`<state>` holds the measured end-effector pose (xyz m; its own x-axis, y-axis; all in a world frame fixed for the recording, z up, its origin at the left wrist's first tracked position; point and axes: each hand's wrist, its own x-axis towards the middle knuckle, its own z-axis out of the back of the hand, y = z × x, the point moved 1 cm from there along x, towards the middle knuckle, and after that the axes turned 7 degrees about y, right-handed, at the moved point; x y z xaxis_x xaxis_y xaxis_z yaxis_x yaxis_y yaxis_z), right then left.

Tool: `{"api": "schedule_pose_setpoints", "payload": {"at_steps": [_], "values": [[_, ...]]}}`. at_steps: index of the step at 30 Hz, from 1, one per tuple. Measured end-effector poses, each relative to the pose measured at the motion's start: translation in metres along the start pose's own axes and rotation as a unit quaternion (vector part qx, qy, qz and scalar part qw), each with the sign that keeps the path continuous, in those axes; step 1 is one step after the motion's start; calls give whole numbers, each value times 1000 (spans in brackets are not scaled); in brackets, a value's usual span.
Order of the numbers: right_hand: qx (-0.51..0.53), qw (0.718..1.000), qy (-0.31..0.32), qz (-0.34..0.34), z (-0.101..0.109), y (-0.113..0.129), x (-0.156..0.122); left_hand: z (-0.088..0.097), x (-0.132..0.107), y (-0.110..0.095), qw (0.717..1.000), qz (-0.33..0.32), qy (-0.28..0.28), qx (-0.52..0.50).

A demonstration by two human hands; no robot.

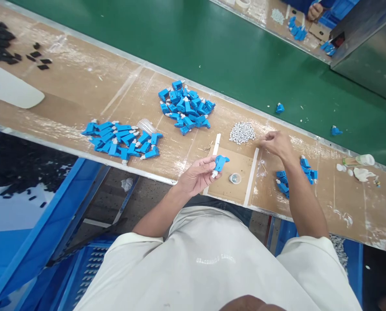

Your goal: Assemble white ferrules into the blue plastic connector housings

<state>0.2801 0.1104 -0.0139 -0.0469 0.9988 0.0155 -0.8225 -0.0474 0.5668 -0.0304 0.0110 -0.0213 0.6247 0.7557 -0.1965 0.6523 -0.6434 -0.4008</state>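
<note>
Brown taped surface (82,82) w/ green belt (212,47) behind it, scuffed & dusty. Left hand (197,175) grips a blue part (220,163), white tip down, over the surface's near edge. Right hand (277,143) is curled just beside the grey bits pile (242,132); can't tell if it's pinching one.

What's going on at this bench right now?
A seated person works at a brown bench beside a green belt. The left hand holds a blue piece with a white tip. The right hand is at the edge of a heap of small grey parts, fingers pinched; whether it holds one is unclear. Two blue heaps lie further left. Another person's hand shows across the belt.
</note>
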Motion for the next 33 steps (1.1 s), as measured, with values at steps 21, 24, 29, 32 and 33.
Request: {"api": "schedule_pose_setpoints", "payload": {"at_steps": [21,24,29,32,33], "values": [[433,898,72,-20,-22,119,-139,-23,-3,30,980,-49,-44,188],[431,899,70,-19,-23,119,-139,-23,-4,30,977,-57,-38,201],[427,901,66,-28,-22,121,-140,-20,-4,30,970,-79,-17,227],[416,906,71,-43,-20,124,-141,-16,-4,31,963,-95,-8,254],[410,908,73,-46,-20,125,-141,-15,-4,31,960,-99,-5,263]]}}
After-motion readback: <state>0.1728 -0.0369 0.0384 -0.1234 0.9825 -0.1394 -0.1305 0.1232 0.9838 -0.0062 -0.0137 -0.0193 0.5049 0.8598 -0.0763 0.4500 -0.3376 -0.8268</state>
